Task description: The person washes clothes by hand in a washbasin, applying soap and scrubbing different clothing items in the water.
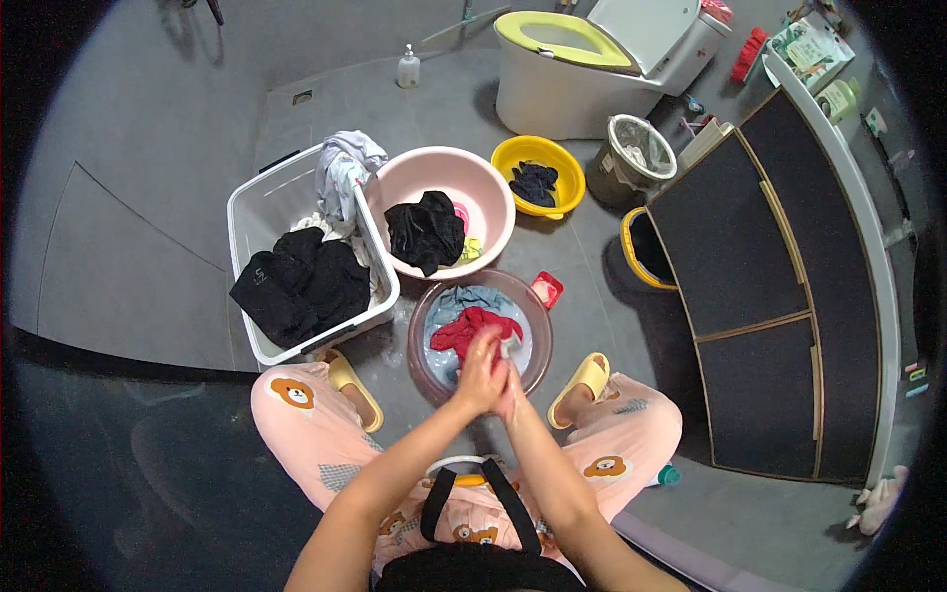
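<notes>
Over a brownish round basin on the floor, my left hand and my right hand are pressed together. Between them, a small whitish piece of cloth pokes out at the fingertips; most of it is hidden and the left fingers are blurred. Just beyond the hands, a red garment lies in the cloudy water. Behind that is a bluish-grey garment, also wet in the basin. A small red dish with something whitish in it stands right of the basin.
A white laundry bin holding dark clothes stands left. Behind the basin are a pink tub with a black garment and a yellow basin with dark cloth. A trash can, toilet and dark cabinet stand farther right.
</notes>
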Motion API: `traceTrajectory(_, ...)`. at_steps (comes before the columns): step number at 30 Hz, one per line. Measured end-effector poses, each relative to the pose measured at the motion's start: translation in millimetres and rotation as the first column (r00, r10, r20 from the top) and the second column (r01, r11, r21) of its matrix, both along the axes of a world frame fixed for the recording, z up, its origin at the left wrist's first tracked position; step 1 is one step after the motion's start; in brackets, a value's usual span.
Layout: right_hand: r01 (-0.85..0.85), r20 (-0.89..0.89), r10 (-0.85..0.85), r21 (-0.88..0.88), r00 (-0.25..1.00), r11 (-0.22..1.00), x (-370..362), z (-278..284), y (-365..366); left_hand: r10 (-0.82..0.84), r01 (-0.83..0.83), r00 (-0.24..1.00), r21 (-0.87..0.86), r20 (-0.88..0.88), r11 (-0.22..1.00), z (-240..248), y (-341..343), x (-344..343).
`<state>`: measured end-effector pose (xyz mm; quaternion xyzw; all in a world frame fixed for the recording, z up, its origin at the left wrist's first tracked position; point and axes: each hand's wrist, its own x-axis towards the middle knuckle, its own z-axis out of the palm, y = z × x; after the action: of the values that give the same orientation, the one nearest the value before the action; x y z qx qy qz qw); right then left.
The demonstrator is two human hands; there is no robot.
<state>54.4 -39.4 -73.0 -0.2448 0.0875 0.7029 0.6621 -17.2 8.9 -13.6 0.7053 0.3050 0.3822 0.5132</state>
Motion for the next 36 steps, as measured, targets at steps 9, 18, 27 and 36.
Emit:
traceTrajectory(9, -0.018, 0.140, 0.067, -0.328, 0.988, 0.945, -34.2, 26.4, 16.0, 0.171, -0.328, 0.915, -0.428, -0.365, 0.842, -10.5, -9.6, -23.9)
traceTrajectory(18, -0.089, 0.168, 0.136, -0.263, 0.976, 0.961, -41.3, 46.2, 12.2, 0.318, -0.388, 0.858, -0.105, -0.403, 0.915, -36.2, 0.1, -22.7)
traceTrajectory(27, 0.002, 0.482, 0.149, -0.298, 0.863, 0.955, -53.5, 63.1, 0.2, 0.544, -0.647, 0.751, -0.578, -0.373, 0.497, -32.8, 32.5, -9.4)
traceTrajectory(36, 0.135, 0.055, -0.124, -0.328, 0.991, 0.935, 8.4, 23.3, 17.3, 0.351, -0.418, 0.902, -0.309, -0.250, 0.854, 13.9, -22.1, -7.5)
